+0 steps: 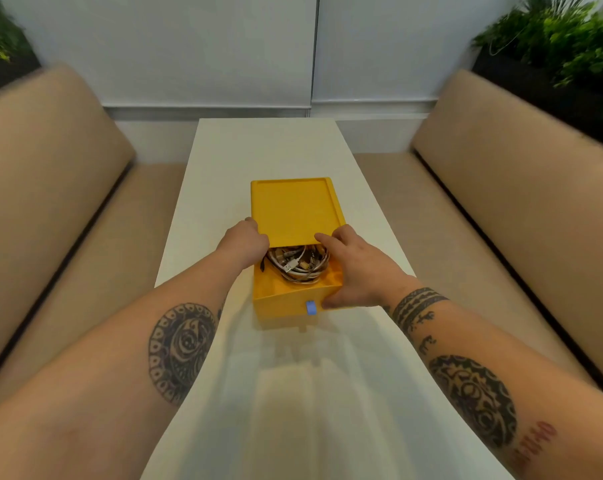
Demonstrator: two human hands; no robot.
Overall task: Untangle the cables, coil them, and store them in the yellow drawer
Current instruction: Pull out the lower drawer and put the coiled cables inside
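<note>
A yellow drawer box point(295, 209) stands in the middle of the white table point(258, 147). Its drawer point(282, 301) is partly pulled out toward me and has a small blue tab point(311, 308) on the front. Coiled white and brown cables point(298, 263) lie inside the drawer. My left hand point(244, 242) grips the box's near left corner. My right hand point(357, 268) holds the drawer's right side, with its thumb against the front next to the tab and its index finger touching the box's top edge.
Beige upholstered benches point(51, 174) run along both sides of the narrow table. Green plants in dark planters point(563, 46) stand behind the bench backs at the far left and far right. A pale wall closes off the far end.
</note>
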